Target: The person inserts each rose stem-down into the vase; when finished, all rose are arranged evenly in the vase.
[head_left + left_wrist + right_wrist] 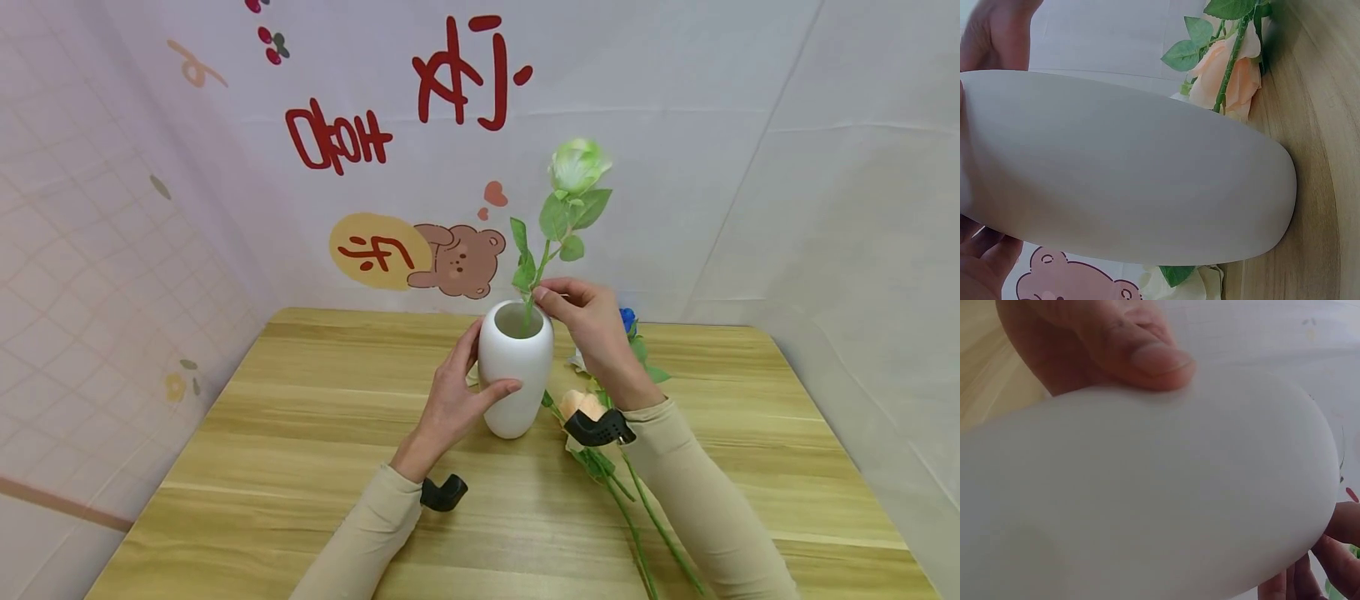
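Observation:
A white vase (516,375) stands upright on the wooden table. My left hand (452,398) grips its left side, thumb across the front, and in the right wrist view that thumb (1160,365) presses on the smooth wall. Above the rim, my right hand (596,329) pinches the green stem of an artificial rose (577,167) with a pale green-white bloom. The stem's lower end reaches down into the vase mouth, where its tip is hidden. Leaves spread from the stem over the opening, and the bloom leans up and to the right.
A peach rose (583,407) lies right of the vase, its long stems running toward the front edge. Further back is a blue flower (627,319), partly behind my right hand. A cream-white rose (1179,284) lies behind the vase. A printed cloth wall (637,242) rises behind the table.

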Demonstrator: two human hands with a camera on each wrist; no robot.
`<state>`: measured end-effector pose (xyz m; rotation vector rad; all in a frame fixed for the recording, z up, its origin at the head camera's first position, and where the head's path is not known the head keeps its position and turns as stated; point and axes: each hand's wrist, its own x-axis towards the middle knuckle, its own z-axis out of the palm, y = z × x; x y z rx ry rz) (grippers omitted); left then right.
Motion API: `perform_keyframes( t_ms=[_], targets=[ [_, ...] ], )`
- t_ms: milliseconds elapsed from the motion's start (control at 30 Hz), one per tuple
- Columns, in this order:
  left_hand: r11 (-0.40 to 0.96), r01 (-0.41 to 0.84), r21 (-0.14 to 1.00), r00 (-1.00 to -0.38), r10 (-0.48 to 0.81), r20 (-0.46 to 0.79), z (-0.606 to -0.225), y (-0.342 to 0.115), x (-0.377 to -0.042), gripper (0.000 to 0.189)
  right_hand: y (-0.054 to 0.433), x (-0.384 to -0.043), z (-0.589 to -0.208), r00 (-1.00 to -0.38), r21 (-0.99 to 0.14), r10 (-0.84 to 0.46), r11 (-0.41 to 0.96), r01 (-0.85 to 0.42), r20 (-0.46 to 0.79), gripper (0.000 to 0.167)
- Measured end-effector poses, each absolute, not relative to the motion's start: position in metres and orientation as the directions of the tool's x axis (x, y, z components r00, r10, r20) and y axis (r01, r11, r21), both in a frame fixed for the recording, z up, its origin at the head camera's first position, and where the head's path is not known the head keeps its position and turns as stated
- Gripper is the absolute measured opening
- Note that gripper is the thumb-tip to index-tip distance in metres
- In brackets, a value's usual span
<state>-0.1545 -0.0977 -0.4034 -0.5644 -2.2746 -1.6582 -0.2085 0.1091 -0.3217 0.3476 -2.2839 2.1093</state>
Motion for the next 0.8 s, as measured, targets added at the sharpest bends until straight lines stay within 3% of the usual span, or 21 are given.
perform_keyframes(
  t_ms=[500, 800],
  targets=[
    [0.273, 0.463, 0.843, -0.886, 0.150, 0.438, -0.406, -0.098, -0.153, 0.094, 0.112, -0.205, -0.333, -0.966, -0.965, -0.183, 0.156, -0.210, 0.181, 0.040],
    [0.276, 0.485, 0.830, -0.874, 0.160, 0.458, -0.406, -0.100, -0.153, 0.092, 0.122, -0.197, -0.341, -0.966, -0.970, -0.191, 0.133, -0.203, 0.176, 0.047]
  ],
)
